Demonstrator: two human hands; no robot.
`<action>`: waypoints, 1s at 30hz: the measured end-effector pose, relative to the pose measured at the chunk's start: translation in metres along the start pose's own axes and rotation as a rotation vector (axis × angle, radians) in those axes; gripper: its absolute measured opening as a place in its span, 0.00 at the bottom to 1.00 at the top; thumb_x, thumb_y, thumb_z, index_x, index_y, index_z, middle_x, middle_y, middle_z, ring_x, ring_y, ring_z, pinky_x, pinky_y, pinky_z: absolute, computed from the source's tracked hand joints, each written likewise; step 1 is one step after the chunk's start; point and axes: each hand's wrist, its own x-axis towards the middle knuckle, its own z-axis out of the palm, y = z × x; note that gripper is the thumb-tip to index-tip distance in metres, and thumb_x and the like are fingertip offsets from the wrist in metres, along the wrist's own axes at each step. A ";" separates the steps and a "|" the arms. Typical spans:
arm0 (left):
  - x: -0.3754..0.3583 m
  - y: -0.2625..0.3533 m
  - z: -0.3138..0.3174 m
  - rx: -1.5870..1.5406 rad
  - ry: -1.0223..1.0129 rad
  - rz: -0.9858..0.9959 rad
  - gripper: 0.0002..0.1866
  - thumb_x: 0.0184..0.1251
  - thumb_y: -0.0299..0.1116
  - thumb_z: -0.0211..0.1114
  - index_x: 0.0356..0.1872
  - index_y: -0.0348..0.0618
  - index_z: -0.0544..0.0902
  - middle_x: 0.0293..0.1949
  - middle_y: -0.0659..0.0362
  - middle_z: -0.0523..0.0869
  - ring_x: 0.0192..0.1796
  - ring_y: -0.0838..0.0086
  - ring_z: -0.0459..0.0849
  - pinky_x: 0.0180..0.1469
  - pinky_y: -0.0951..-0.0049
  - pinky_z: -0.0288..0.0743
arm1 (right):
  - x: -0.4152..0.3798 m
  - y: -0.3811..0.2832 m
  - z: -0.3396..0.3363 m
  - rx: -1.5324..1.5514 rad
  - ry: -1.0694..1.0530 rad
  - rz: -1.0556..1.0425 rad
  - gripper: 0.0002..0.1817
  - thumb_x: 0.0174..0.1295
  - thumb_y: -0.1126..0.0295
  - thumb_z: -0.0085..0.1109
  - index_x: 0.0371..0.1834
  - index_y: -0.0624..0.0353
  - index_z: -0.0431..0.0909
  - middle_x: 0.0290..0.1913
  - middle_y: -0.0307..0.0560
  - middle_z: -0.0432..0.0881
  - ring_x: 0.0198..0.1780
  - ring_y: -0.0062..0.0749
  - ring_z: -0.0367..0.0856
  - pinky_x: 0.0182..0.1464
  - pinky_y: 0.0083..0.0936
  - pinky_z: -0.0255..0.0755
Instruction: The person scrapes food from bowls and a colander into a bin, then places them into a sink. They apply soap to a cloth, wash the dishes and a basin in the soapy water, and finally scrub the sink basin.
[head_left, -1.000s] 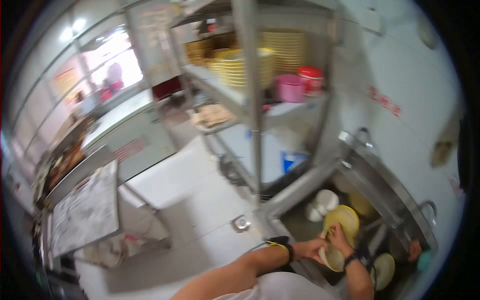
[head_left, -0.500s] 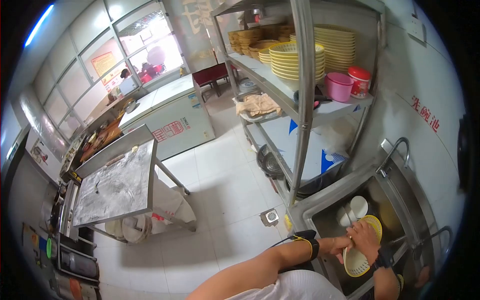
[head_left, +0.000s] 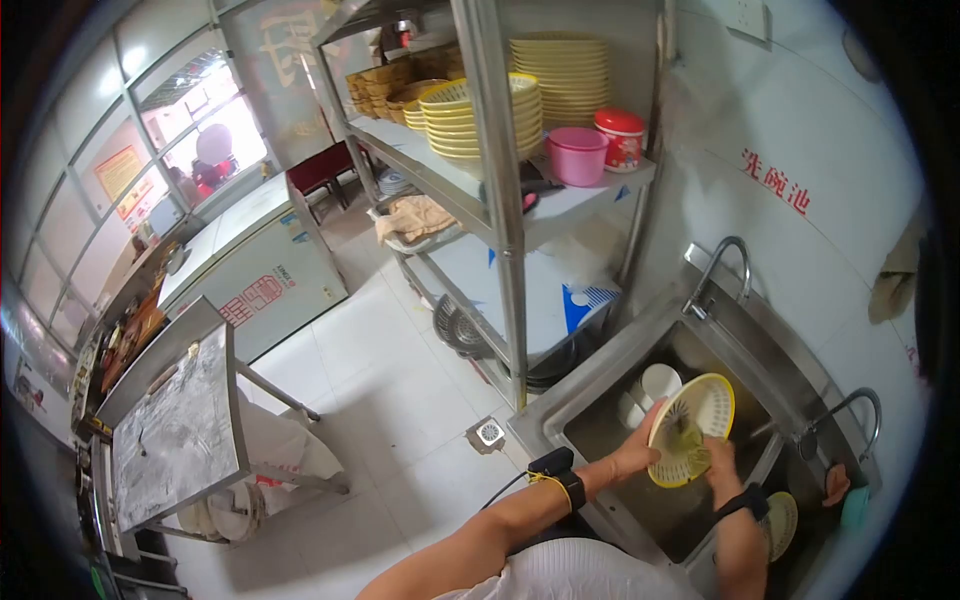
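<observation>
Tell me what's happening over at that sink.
Someone is holding a yellow-rimmed basket tilted over the sink, left hand at its rim. The right hand is at the other side, by something yellow-green I can't identify. White dishware sits below, and another pale dish lies to the right.

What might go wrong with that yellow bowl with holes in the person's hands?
The yellow-rimmed bowl is tilted between the left hand and the right hand. If it is slippery, it might slide out of the fingers.

It is just above the white dishes in the sink, so it might knock them, and they could chip if they are breakable.

The pink tub looks near the shelf's edge, so a bump might tip it off.
</observation>
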 end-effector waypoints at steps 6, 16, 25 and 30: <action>0.016 -0.029 0.015 0.404 0.331 0.354 0.47 0.41 0.28 0.65 0.62 0.42 0.44 0.58 0.53 0.57 0.63 0.67 0.52 0.64 0.72 0.45 | -0.042 0.024 0.080 0.635 -0.015 0.097 0.20 0.55 0.67 0.52 0.52 0.56 0.65 0.48 0.44 0.72 0.46 0.34 0.74 0.42 0.31 0.73; 0.051 -0.005 -0.047 0.215 0.201 -0.429 0.17 0.58 0.37 0.53 0.44 0.37 0.69 0.33 0.57 0.79 0.31 0.71 0.81 0.31 0.72 0.77 | -0.058 -0.103 0.051 -1.046 0.469 -0.422 0.17 0.43 0.65 0.57 0.37 0.63 0.76 0.30 0.59 0.78 0.34 0.47 0.77 0.36 0.34 0.70; 0.037 -0.011 -0.052 0.666 0.149 -0.360 0.16 0.58 0.38 0.51 0.40 0.35 0.74 0.26 0.47 0.81 0.27 0.61 0.82 0.25 0.65 0.75 | -0.036 -0.093 0.045 -1.395 0.169 -0.879 0.13 0.45 0.65 0.55 0.30 0.63 0.72 0.26 0.53 0.77 0.31 0.46 0.76 0.34 0.36 0.70; 0.026 -0.017 -0.033 1.056 0.054 -0.075 0.13 0.59 0.33 0.49 0.43 0.39 0.72 0.30 0.38 0.76 0.35 0.44 0.74 0.37 0.54 0.70 | -0.032 -0.105 0.067 -1.560 0.022 -1.153 0.11 0.45 0.63 0.55 0.27 0.58 0.70 0.24 0.50 0.76 0.29 0.44 0.76 0.31 0.35 0.69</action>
